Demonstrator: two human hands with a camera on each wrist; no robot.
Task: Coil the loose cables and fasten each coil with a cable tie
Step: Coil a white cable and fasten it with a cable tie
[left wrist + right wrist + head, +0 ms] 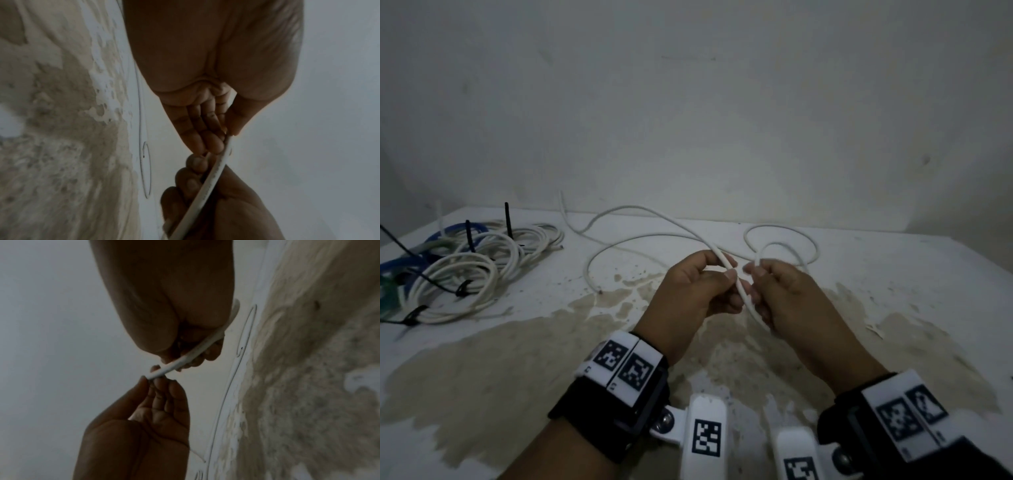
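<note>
Cable (734,279) slants between our hands at frame centre: left hand (688,294) pinches it, right hand (784,294) curls round it (slack trails toward the upper frame).

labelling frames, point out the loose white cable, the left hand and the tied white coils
loose white cable (654,235) head view, its far loop
left hand (688,294) head view, its back
tied white cable coils (482,270) head view, the front coil

The long round plastic cable (736,284) I hold is plain white, and it trails over a white painted tabletop (893,260) blotched with tan patches where the paint has worn. At my left lie white and blue coiled cables (465,270) bound with black ties (469,236); my black wristbands (616,411) carry black-and-white square-patterned tags.
</note>
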